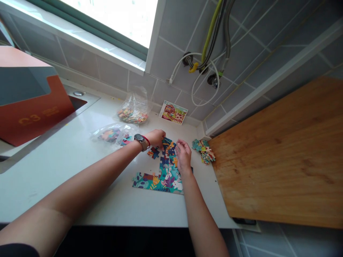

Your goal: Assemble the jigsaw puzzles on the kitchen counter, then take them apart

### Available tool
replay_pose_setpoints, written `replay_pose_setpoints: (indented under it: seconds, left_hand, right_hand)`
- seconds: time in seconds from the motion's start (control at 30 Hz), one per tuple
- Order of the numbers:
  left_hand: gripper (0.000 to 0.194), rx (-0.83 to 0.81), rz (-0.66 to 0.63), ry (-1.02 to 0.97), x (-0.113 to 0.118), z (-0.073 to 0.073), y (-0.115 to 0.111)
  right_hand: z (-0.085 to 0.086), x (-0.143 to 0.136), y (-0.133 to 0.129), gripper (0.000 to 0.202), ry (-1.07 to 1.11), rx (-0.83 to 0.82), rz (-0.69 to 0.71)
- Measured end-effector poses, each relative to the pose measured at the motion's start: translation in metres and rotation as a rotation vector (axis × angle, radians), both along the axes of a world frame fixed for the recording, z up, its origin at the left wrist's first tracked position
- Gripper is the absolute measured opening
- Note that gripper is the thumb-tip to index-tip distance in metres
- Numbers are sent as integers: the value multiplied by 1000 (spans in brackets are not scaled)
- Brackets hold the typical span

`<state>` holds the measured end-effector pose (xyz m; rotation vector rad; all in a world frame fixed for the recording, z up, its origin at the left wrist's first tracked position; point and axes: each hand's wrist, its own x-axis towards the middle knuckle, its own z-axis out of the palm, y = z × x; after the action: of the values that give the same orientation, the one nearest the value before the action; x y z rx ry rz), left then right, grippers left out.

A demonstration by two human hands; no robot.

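A partly joined jigsaw puzzle (pixel 166 175) lies on the white counter, showing rabbits and plants on teal and dark blue. At its far end, my left hand (pixel 155 137) reaches in with fingers closed on a dark puzzle piece; the fingertips partly hide it. My right hand (pixel 184 155) rests along the puzzle's right side, fingers loosely curved and apart near the upper right edge, covering part of the picture. Loose puzzle pieces (pixel 153 153) lie just below my left hand. On the right, another pile of puzzle pieces (pixel 203 151) sits by the wooden board.
Two clear bags of pieces, one farther back (pixel 133 113) and one nearer (pixel 111 135), stand left of my hands. A farm picture card (pixel 173 112) leans at the wall. A large wooden board (pixel 278 153) borders the right; an orange box (pixel 34 110) stands left.
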<state>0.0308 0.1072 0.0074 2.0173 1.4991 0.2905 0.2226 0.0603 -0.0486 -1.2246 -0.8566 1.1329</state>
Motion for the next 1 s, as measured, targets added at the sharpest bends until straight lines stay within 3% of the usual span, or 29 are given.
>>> replay_pose_setpoints:
  seconds: [0.23, 0.33, 0.47, 0.53, 0.7, 0.77, 0.87, 1.0]
  left_hand:
    - [30, -39, -65, -189, -2, 7, 2]
    - [27, 61, -150, -268, 6, 7, 1]
    - [40, 178, -117, -384, 12, 2, 0]
    - [52, 117, -96, -476, 12, 0, 0]
    - [66, 15, -197, -633, 9, 1, 1]
    - [68, 61, -203, -565, 7, 0, 1]
    - [67, 196, -178, -301, 8, -6, -1]
    - [52, 341, -57, 23, 18, -22, -11]
  right_hand:
    - [8, -6, -6, 46, -131, 97, 110]
    - [13, -9, -11, 42, -180, 128, 188]
    - [16, -9, -12, 35, -181, 104, 125]
    - [16, -7, -11, 35, -155, 85, 114]
    - [15, -6, -9, 33, -134, 97, 104]
    - [13, -5, -8, 33, -160, 109, 81]
    - [10, -3, -6, 35, -203, 98, 21]
    - [5, 0, -3, 39, -185, 51, -47]
